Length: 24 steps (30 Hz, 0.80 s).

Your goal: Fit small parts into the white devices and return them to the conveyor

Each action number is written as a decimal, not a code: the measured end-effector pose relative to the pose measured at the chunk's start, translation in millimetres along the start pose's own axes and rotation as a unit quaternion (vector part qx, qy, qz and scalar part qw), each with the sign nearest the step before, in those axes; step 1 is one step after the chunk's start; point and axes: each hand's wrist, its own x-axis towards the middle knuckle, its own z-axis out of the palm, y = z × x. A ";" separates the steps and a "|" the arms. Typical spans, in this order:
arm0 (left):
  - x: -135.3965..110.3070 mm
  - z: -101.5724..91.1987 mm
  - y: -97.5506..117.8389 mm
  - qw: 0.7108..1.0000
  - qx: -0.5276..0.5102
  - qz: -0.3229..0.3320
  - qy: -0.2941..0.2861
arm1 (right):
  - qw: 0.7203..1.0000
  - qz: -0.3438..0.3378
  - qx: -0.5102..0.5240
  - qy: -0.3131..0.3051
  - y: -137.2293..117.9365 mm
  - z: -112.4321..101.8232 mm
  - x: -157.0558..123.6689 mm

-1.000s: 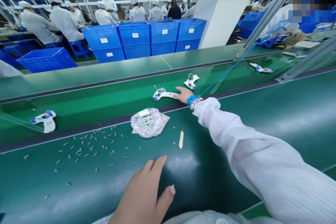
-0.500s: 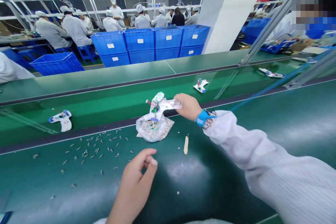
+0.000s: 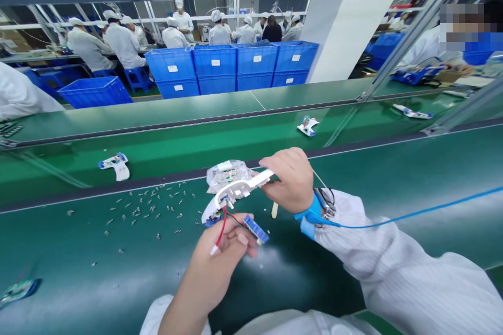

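Loose screws lie scattered on the near left of the green bench. In the middle, the left hand pinches the wires hanging from a white shell held above the bench. A small blue board dangles just right of the fingers. A clear bag lies just beyond. The right hand grips the shell's right end, with a blue strap on its wrist.

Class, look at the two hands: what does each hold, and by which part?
Right hand grips the white housing by its narrow end; left hand pinches its dangling red wire.
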 end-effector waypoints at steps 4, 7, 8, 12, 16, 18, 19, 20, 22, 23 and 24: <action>-25.0 -7.9 10.1 0.979 0.157 0.046 0.119 | 0.997 0.027 -0.010 -0.073 -4.5 -14.1 3.2; -43.5 -10.8 17.1 0.927 0.230 0.129 0.267 | 0.987 0.073 0.007 -0.143 -7.5 -26.5 8.3; -46.6 -10.8 17.9 0.920 0.235 0.143 0.278 | 0.982 0.093 0.011 -0.162 -9.0 -30.1 10.4; -36.9 -2.9 10.4 0.954 0.207 0.126 0.177 | 0.970 0.151 0.004 -0.190 -19.2 -40.2 17.3; -12.1 16.5 -1.3 0.967 0.137 0.135 0.164 | 0.974 0.160 0.019 -0.158 -37.3 -41.9 16.4; -4.6 25.1 -2.7 0.962 0.100 0.163 0.192 | 0.973 0.171 0.030 -0.154 -47.1 -40.2 13.4; -2.6 28.1 -2.5 0.958 0.084 0.179 0.209 | 0.971 0.178 0.034 -0.158 -51.5 -38.9 11.8; -1.6 30.2 -2.1 0.952 0.068 0.195 0.227 | 0.968 0.187 0.037 -0.165 -55.3 -37.6 10.1; -1.7 31.7 -1.3 0.938 0.042 0.224 0.261 | 0.960 0.207 0.044 -0.185 -61.1 -35.6 7.4; -2.3 31.4 -1.2 0.931 0.031 0.237 0.274 | 0.955 0.219 0.047 -0.196 -63.2 -35.2 6.3; -3.0 30.7 -1.2 0.925 0.021 0.250 0.285 | 0.949 0.232 0.049 -0.206 -65.0 -35.1 5.3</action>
